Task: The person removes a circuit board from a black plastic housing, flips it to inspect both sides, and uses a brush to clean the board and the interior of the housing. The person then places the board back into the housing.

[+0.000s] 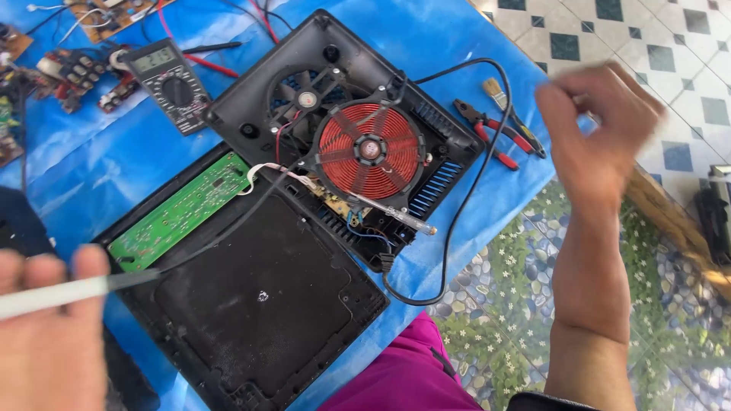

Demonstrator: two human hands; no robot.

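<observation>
Bright even daylight, soft shadows; both hands motion-blurred, centre sharp, slight edge distortion

Single head view, steeply downward, close over blue-covered table point(457, 38), hands at edges

I'm looking down at what reads as a makeshift electronics repair spot: a blue plastic sheet point(91, 167) over the work surface, an opened induction cooker point(358, 122) with its red copper coil point(370, 148) and fan bared, a green circuit board point(180, 213), a digital multimeter point(169, 82), loose boards point(80, 76), red-handled pliers point(495, 133) and a small brush point(499, 95), checkered floor tiles point(670, 46) beyond
</observation>
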